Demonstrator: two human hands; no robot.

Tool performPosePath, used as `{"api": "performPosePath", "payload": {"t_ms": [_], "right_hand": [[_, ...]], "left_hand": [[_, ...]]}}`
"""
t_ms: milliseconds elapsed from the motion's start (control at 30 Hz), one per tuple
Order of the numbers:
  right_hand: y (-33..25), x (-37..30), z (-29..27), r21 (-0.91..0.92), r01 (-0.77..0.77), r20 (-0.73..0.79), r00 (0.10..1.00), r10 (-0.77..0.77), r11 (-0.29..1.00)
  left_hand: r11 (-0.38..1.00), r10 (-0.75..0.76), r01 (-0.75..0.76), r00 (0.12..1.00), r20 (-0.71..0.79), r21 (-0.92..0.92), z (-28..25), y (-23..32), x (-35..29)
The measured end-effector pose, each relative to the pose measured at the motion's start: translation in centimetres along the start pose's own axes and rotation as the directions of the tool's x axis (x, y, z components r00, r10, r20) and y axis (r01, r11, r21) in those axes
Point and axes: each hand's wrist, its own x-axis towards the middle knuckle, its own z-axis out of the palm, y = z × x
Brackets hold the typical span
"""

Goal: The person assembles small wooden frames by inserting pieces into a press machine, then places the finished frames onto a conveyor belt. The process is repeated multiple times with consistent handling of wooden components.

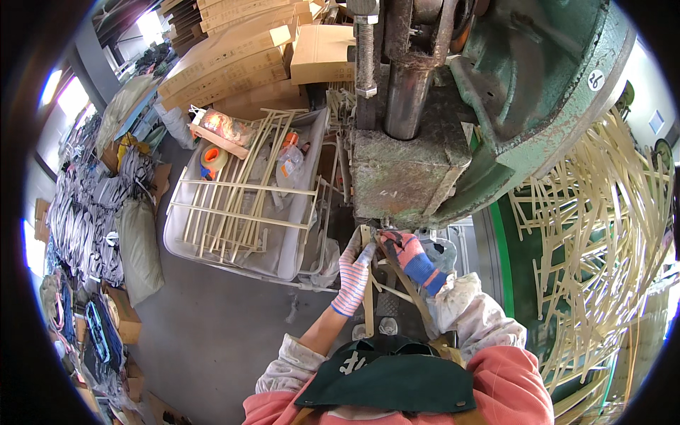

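Note:
Under the head of a heavy press, my left hand (353, 278), in a striped glove, is closed around a flat cream-coloured strip (367, 301) that stretches back toward my body. To its right, my right hand (412, 258), in a pink and blue glove, has its fingertips pinched together close to the strip's far end. Whatever those fingertips hold is too small to make out. A second, tan strip (412, 294) slants from beneath the right hand toward my right sleeve. The press's worn metal block (404, 170) sits just beyond both hands and hides the exact contact point.
A white bin (287, 258) at the left carries cream bars, a tape roll (214, 157) and a plastic bottle (289, 166). Cardboard boxes (227, 71) are stacked behind. The green press frame (545, 92) overhangs the right; a large heap of cream strips (602, 227) lies beyond.

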Motion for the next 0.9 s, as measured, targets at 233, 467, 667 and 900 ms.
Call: {"api": "performPosePath", "payload": {"t_ms": [233, 467, 667, 900], "right_hand": [[-3.5, 0.6, -1.3, -0.048, -0.303, -0.006, 0.953, 0.303, 0.952], [-7.4, 1.2, -4.0, 0.481, -0.338, 0.112, 0.939, 0.325, 0.809], [-7.3, 1.4, -4.4, 0.484, -0.511, 0.324, 0.859, 0.397, 0.711], [-8.6, 1.0, -4.2, 0.635, -0.436, 0.236, 0.896, 0.377, 0.638]], "left_hand": [[1.0, 0.026, -0.026, 0.999, 0.022, 0.003, 0.4, 0.2, 0.7], [0.997, 0.019, -0.026, 0.995, 0.099, 0.071, 0.2, 1.3, 1.5], [0.996, -0.007, -0.003, 0.993, 0.12, 0.084, -0.1, 1.6, 1.3], [0.997, -0.019, 0.009, 0.992, 0.122, 0.082, -0.6, 0.7, 1.2]]}}
